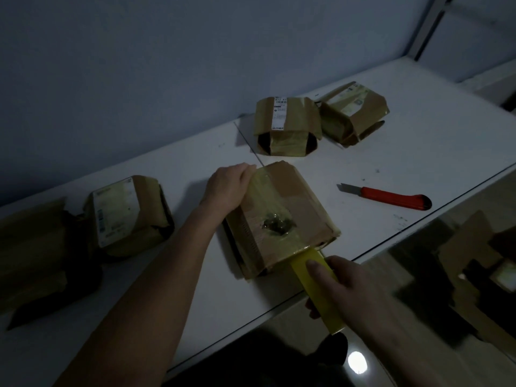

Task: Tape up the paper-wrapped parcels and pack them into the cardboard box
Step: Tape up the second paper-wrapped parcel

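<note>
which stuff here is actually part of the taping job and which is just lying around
In use:
- parcel being taped, left hand pressing on its far end
- yellow tape roll, held by right hand
- waiting parcels: left, back, back right
- flattened cardboard on the floor

Lying about:
- red utility knife, untouched on the table

Parcel (pixel 282 216) in middle: brown paper, darker brown tape bands, glossy yellowish clear tape strip across top, dark patch at centre.
Tape roll (pixel 317 291): yellow.
Far parcel (pixel 287 125): brown, white label with dark print, yellowish tape sheen.
Second far parcel (pixel 353 111): brown, pale greenish-white label.
Left parcel (pixel 128 215): brown, pale label with faint print.
Knife (pixel 386 196): red handle, black end, grey blade.
Table (pixel 418 152): white, few dark specks.
Wall (pixel 139 65): pale blue-grey.
Cardboard (pixel 30 247) at far left: dull brown.
</note>
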